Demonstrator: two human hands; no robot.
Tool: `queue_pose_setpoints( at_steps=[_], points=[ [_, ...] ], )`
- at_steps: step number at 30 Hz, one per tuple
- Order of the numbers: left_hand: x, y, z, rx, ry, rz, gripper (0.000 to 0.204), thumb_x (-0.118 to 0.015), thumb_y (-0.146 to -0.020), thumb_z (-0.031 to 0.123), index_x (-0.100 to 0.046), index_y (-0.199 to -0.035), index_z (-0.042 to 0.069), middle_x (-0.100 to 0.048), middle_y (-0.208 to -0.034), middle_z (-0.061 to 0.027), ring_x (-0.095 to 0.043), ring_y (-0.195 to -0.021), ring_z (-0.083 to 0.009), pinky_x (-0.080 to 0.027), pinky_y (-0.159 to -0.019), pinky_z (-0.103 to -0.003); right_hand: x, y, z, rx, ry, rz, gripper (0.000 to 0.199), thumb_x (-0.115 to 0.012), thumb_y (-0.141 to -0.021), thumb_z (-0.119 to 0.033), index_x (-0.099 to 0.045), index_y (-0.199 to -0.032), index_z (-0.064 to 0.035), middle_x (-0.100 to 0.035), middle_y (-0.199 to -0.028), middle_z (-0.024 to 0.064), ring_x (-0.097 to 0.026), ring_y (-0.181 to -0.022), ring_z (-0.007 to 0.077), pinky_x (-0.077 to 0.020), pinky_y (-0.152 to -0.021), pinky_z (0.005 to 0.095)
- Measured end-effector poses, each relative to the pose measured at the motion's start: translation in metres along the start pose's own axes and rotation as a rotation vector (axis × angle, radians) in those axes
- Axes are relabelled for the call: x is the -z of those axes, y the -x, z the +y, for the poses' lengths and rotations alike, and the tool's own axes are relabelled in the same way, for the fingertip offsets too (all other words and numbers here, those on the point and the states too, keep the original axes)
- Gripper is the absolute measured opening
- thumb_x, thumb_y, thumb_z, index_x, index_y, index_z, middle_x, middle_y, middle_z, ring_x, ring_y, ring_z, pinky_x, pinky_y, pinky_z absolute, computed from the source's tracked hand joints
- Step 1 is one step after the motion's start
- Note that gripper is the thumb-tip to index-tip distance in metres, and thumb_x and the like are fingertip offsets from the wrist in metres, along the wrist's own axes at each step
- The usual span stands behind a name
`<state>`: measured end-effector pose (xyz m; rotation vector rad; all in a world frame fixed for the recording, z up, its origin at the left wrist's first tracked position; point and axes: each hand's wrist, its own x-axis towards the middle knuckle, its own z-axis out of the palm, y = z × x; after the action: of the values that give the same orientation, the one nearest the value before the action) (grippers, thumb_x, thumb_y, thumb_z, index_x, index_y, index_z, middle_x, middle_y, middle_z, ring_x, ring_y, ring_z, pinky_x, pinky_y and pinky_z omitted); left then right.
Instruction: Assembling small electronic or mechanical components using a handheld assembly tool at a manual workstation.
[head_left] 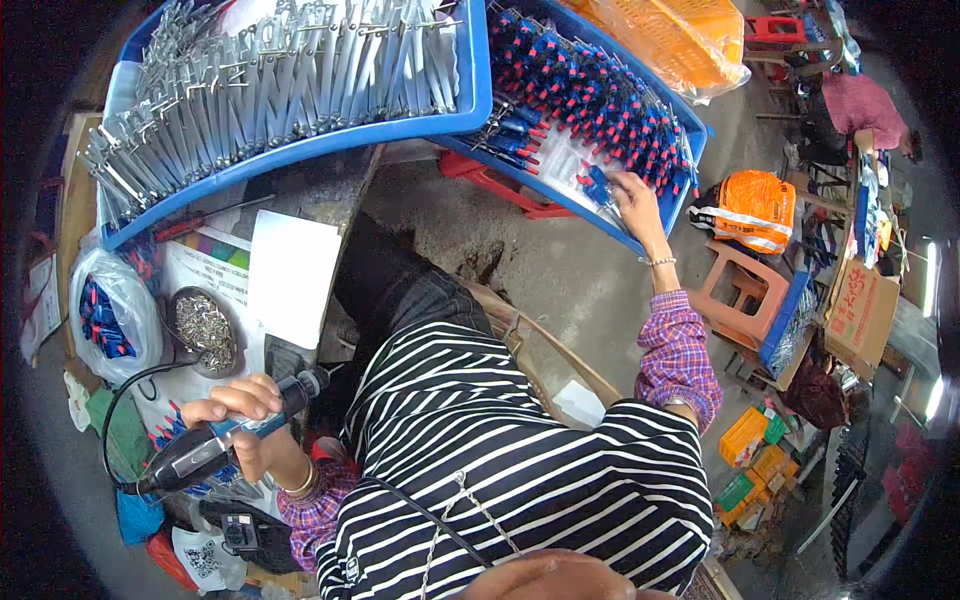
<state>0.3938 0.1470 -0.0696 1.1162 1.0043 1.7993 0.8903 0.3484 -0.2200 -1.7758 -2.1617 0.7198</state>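
My left hand (240, 415) grips a black and blue electric screwdriver (215, 440) with a cord, held over the worktable at the lower left. My right hand (632, 195) reaches far out into a blue tray (690, 170) full of red and blue handled tools (590, 95). Its fingers close around one blue and red handle (600, 185) near the tray's front edge. A striped top and plaid sleeves cover my body and arms in the middle of the view.
A second blue tray (300, 145) holds several grey metal parts (250, 80). A round bowl of small screws (203, 328), a plastic bag of blue parts (105, 315) and white paper (290, 275) lie on the table. Stools, an orange crate (680, 35) and another person (865, 110) are at right.
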Motion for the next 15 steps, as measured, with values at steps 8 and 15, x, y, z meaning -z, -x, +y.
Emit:
queue_pose_setpoints(
  at_steps=[8, 15],
  points=[
    [-0.002, -0.002, 0.001, 0.002, 0.03, 0.042, 0.036, -0.066, -0.081, 0.018, -0.038, -0.1, 0.005, -0.051, -0.07, -0.0116, -0.053, -0.06, -0.0235, -0.043, -0.058, -0.037, -0.005, 0.005, -0.002, -0.052, -0.038, 0.061, 0.026, -0.052, -0.083, -0.004, -0.063, -0.106, -0.0034, -0.062, -0.105, 0.0121, -0.062, -0.096, 0.0244, -0.0471, -0.084, 0.0311],
    [0.002, 0.0, -0.001, 0.007, 0.042, 0.066, 0.037, -0.066, -0.079, 0.019, -0.037, -0.099, 0.005, -0.05, -0.069, -0.0111, -0.053, -0.058, -0.0229, -0.043, -0.057, -0.037, 0.043, 0.031, -0.038, -0.2, -0.375, 0.62, 0.015, -0.061, -0.084, -0.01, -0.066, -0.095, -0.002, -0.064, -0.081, 0.0079, -0.059, -0.067, 0.0105, -0.0473, -0.062, 0.024]
  ],
)
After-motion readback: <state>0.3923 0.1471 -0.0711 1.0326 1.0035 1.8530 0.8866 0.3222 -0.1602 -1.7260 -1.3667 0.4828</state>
